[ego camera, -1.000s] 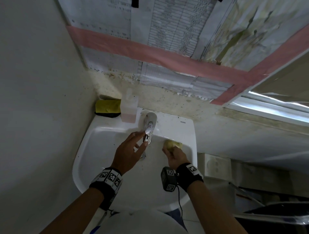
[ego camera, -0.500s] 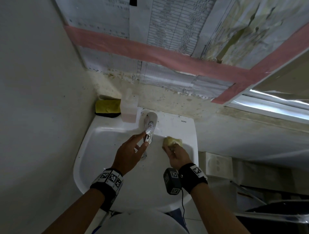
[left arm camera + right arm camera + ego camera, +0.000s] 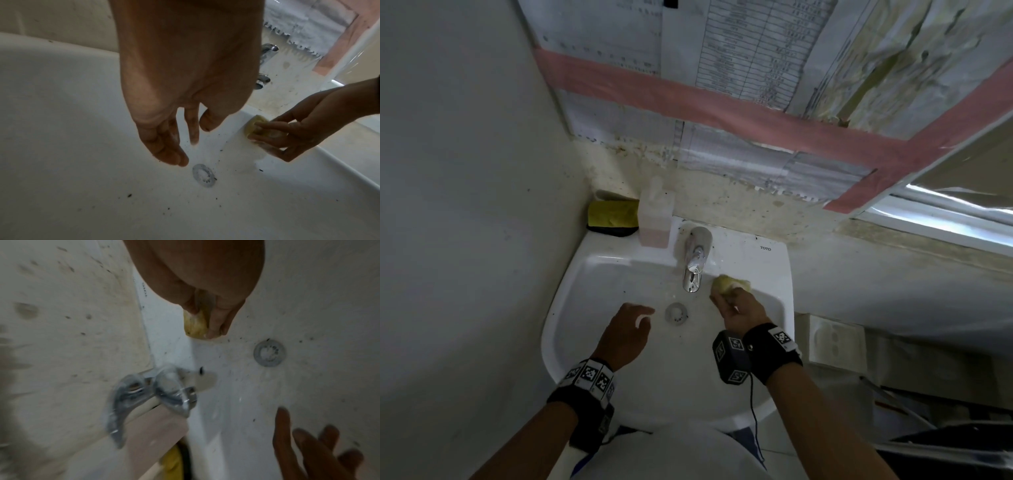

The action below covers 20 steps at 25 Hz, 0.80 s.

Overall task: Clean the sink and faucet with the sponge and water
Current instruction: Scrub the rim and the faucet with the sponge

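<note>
The right hand (image 3: 741,310) pinches the yellow sponge (image 3: 727,284) against the sink (image 3: 592,274) wall just right of the faucet (image 3: 695,260); the left hand (image 3: 625,330) hovers loose-fingered, empty, below-left of it

The head view looks steeply down from above the white sink (image 3: 571,281), facing the back wall, with both forearms reaching in from the bottom edge. The left wrist view sits close under the left hand (image 3: 185,78), looking along its palm and fingers down into the basin toward the drain (image 3: 203,177). The right wrist view is nearest of all, tilted sideways and blurred, looking past the right hand (image 3: 207,277) along the basin's back edge. All three views share the drain, the chrome faucet (image 3: 695,260) and the yellow sponge (image 3: 727,283).
</note>
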Each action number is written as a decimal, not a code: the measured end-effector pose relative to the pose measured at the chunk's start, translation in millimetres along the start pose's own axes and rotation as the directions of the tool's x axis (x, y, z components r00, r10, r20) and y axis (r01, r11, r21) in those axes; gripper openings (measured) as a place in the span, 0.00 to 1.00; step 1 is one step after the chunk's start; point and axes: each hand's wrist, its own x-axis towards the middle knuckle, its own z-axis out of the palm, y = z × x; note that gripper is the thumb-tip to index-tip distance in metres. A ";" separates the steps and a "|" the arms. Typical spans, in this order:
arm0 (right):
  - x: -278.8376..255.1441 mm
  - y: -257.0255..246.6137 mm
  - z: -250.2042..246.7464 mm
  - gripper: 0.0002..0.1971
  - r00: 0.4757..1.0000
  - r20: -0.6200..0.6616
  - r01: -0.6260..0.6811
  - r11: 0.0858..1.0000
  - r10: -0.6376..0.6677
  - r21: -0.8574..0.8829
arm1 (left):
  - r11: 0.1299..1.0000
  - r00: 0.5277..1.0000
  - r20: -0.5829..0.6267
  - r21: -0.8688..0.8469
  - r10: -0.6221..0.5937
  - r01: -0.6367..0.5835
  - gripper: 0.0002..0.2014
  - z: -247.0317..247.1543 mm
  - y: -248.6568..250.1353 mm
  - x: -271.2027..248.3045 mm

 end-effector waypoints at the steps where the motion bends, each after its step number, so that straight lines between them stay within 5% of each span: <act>1: 4.1 1.7 0.8 0.18 1.000 -0.016 -0.001 1.000 0.000 -0.020 | 0.999 0.998 0.055 0.036 -0.040 0.038 0.12 0.0 -6.5 -3.8; 4: 16.6 17.0 3.3 0.25 0.995 -0.091 0.026 0.994 -0.036 -0.109 | 0.990 0.982 0.149 0.089 -0.121 0.108 0.14 -6.1 -15.6 -15.9; 7: 21.8 26.8 0.6 0.20 0.977 -0.165 0.084 0.953 -0.137 -0.290 | 0.982 0.975 0.140 0.090 -0.175 0.163 0.14 -11.0 -24.5 -25.2; 13: 14.0 32.3 -4.9 0.19 0.949 0.058 0.263 0.681 -0.309 -0.683 | 0.979 0.971 0.134 0.062 -0.200 0.193 0.13 -11.9 -38.3 -39.9; 16: 9.1 32.5 3.5 0.20 0.958 0.128 0.258 0.578 -0.256 -0.774 | 0.978 0.969 0.135 0.050 -0.206 0.201 0.14 -10.3 -37.4 -41.6; 17: 7.1 35.0 7.2 0.17 0.940 0.187 0.299 0.423 -0.286 -0.856 | 0.978 0.970 0.129 0.054 -0.208 0.203 0.14 -9.5 -37.0 -42.4; 18: 12.4 37.1 6.4 0.13 0.905 0.247 0.311 0.142 -0.345 -0.940 | 0.978 0.970 0.126 0.066 -0.207 0.200 0.14 -8.9 -36.4 -43.3; 19: 16.1 37.4 1.7 0.13 0.883 0.320 0.325 -0.045 -0.342 -0.945 | 0.977 0.970 0.129 0.085 -0.207 0.198 0.14 -8.0 -36.1 -44.2; 20: 16.1 34.8 -0.3 0.16 0.867 0.387 0.354 -0.159 -0.312 -0.922 | 0.975 0.968 0.132 0.104 -0.212 0.199 0.14 -7.6 -35.0 -44.8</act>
